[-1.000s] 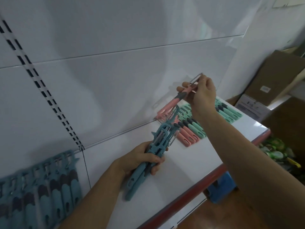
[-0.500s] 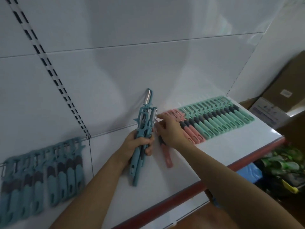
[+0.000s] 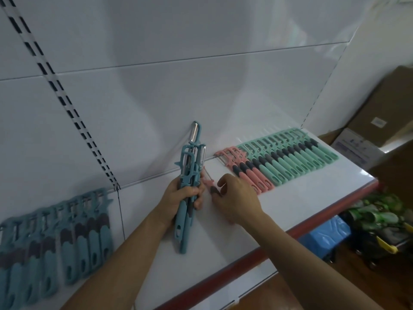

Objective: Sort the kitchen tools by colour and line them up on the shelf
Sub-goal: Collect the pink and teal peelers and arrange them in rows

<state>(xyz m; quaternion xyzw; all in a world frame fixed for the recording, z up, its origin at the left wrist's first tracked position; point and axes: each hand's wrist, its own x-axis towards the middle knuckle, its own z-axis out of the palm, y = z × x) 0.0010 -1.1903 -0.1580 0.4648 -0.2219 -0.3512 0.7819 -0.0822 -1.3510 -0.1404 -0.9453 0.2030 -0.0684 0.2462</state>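
Far to the left of both hands lies a row of blue plastic peelers with dark grey grips [image 3: 55, 238], side by side on the white shelf board [image 3: 290, 211]; the left hand [image 3: 178, 198] is wrapped tight around a bundle of blue peelers with steel blades [image 3: 190, 182], held nearly upright, blades above the fingers and handle ends below the palm. A second ago the right hand [image 3: 234, 198] was up in the air with a single pink peeler [image 3: 210, 185]; half a second ago that peeler lay loose on the board under the hand; now the hand has dropped lower and its fingers curl loosely over it, thumb and forefinger at the dark grip; whether they pinch it I cannot tell. The pink one lies just right of the left knuckles, slanted, apart from the row of pink peelers [image 3: 248, 173] beyond the right fingertips; so I'd judge it is being nudged into line there. Further right runs the long row of mint-green peelers [image 3: 297, 159], neat and touching.
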